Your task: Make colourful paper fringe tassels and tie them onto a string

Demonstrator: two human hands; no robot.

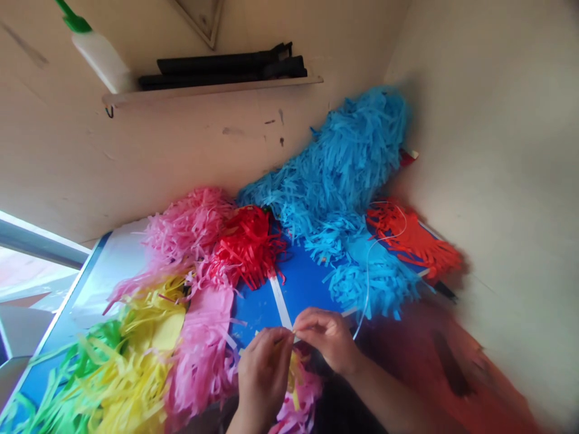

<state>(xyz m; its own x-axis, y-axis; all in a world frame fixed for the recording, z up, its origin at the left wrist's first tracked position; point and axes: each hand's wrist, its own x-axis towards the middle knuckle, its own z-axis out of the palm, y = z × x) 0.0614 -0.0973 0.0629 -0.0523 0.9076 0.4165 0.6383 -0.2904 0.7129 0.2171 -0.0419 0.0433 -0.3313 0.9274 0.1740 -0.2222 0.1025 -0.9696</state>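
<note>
My left hand [265, 367] and my right hand [328, 337] meet at the near edge of the blue table [301, 277], fingertips pinched together. Between them is a small pale bit, too fine to name. Yellow and pink fringed paper [298, 392] hangs just below and behind my left fingers; whether that hand grips it is hidden. A thin white cord [367, 283] curves over blue fringed paper [375, 274] down to my right wrist. Left of my hands lies a pink fringed strip [203, 349], with a red fringed bunch [248, 244] beyond.
Yellow fringe [131, 374] and green fringe [61, 374] cover the table's left side. Behind lie a pink pile [194, 223] and a tall blue heap [348, 150] against the wall. Orange fringe [416, 238] is at right. A shelf [217, 89] holds a green-capped bottle [102, 60].
</note>
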